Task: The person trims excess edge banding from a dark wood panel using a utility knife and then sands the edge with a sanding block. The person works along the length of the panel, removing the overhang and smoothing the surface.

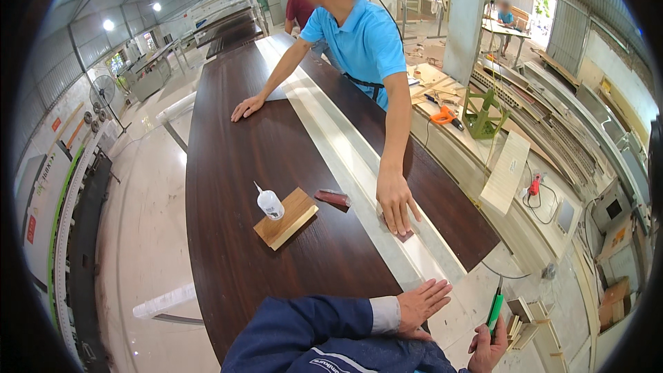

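My left hand [423, 307] lies flat, fingers stretched out, at the near end of a dark brown wood-grain panel [276, 145], by its pale lengthwise strip [345, 155]. In my right hand [487, 351], off the panel's near right corner, is a green-handled tool [495, 309] with a thin dark tip pointing up; its exact kind is unclear. Across the strip, a co-worker's hand [395, 204] presses a small reddish-brown pad [406, 236] onto the pale surface. The co-worker's other hand [247, 108] rests on the dark wood farther off.
On the panel are a wooden block [298, 215], a white nozzle bottle [270, 205] standing on it, and a dark red piece [333, 198]. To the right, a bench holds an orange-and-black tool [446, 117] and a green stool-like frame [485, 114]. A fan [103, 90] stands left.
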Available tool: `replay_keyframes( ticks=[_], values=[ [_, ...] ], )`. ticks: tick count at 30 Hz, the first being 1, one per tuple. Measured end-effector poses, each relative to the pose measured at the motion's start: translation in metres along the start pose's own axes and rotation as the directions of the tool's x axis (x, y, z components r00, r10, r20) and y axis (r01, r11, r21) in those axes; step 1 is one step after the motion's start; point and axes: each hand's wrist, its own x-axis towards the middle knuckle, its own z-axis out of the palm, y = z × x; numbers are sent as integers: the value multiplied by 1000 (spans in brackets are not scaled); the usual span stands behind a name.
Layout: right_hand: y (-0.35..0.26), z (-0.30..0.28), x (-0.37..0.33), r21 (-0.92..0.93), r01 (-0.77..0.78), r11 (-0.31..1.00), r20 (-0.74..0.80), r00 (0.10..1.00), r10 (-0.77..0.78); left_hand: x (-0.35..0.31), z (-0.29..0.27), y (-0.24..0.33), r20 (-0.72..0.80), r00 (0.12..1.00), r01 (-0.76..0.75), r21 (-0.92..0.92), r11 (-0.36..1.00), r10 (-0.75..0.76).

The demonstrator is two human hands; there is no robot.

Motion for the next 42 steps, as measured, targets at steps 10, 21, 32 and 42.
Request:
replay_keyframes(
  ticks=[10, 21, 32, 42],
  values=[
    [5, 7, -5, 35, 33, 999, -56, 998, -32, -4, 14, -4, -119, 990, -84, -62, 994, 77],
    [-13, 13, -25, 77, -67, 995, -116, 990, 76, -15, 13, -13, -202, 978, -57, -32, 998, 49],
    [-8, 5, -36, 47, -98, 994, -70, 992, 101, -20, -12, -34, -277, 930, 284, 119, 951, -243],
    [-4, 5, -23, 117, -74, 990, -27, 997, 77, -6, -1, -12, -151, 989, 29, 112, 993, -12]
  ],
)
